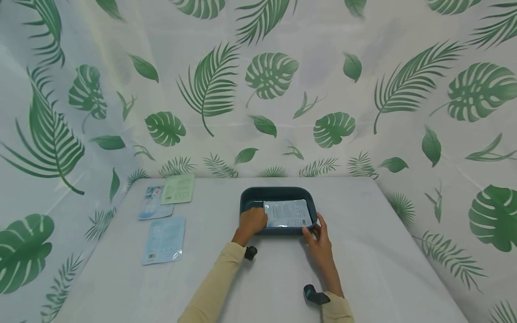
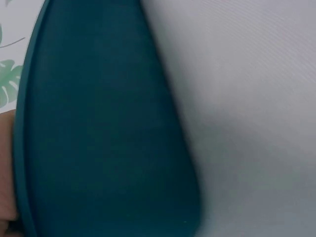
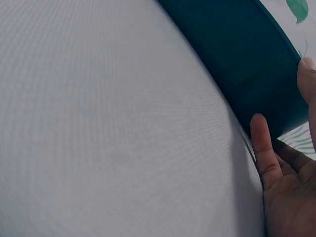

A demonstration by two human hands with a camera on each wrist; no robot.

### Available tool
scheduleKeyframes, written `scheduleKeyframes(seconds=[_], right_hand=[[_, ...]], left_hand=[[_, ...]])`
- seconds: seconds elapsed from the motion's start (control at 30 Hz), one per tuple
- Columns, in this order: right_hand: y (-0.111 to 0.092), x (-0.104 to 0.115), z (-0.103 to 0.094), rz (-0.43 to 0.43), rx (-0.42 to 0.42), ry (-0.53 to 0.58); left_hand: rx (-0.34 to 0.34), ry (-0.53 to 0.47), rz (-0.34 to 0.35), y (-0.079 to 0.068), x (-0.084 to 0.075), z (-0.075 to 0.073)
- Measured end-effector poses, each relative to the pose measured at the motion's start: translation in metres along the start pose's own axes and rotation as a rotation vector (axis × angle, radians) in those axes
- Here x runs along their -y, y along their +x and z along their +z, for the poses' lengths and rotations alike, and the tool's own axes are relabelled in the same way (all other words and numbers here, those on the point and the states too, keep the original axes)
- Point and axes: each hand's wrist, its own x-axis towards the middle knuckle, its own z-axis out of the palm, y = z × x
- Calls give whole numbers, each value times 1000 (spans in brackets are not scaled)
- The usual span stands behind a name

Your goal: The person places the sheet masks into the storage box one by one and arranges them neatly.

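Observation:
A dark teal rectangular bin [image 1: 276, 231] stands on the white table, with a pale blue-white sachet [image 1: 287, 213], like a sheet mask packet, lying inside it. My left hand [image 1: 253, 220] reaches over the bin's front-left rim, beside the sachet's left edge. Its fingers point down into the bin and are hidden; only a strip of that hand [image 2: 6, 168] appears in the left wrist view. At the front-right corner, my right hand [image 1: 320, 242] touches the bin's outside with loosely spread fingers [image 3: 264, 148], the thumb near the rim.
To the left on the table lie a green sachet [image 1: 177, 188], a blue-and-pink sachet [image 1: 155, 207] partly beneath it, and a light blue sachet [image 1: 164, 240] nearer the front. Leaf-printed sheeting [image 1: 307, 89] surrounds the table at the back and sides.

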Motion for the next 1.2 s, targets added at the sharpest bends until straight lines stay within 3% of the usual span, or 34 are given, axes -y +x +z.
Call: scheduleKeyframes(seconds=[0.17,0.3,0.53,0.67,0.8,0.93,1.1,1.2], right_hand=[[0,0,-1,-4,-6,8],[0,-1,0,3,-3,6],[0,-3,0,-13,-1,12],[0,-2,-1,-9,2,11],[-1,-1,-1,-1,0,14],[0,1,-2,-1,-3,19],[0,0,-1,0,6,30],[0,-2,0,3,8,28]], left_hand=[[65,-30,12,2,1,-4],[64,-27,11,2,1,-4],[-55,26,27,-1,0,4],[-62,67,33,-2,0,6],[-87,113,80,-3,-1,4],[-155,133,124,-3,-1,2],[-204,128,144,-4,1,4],[-277,83,189,-6,5,8]])
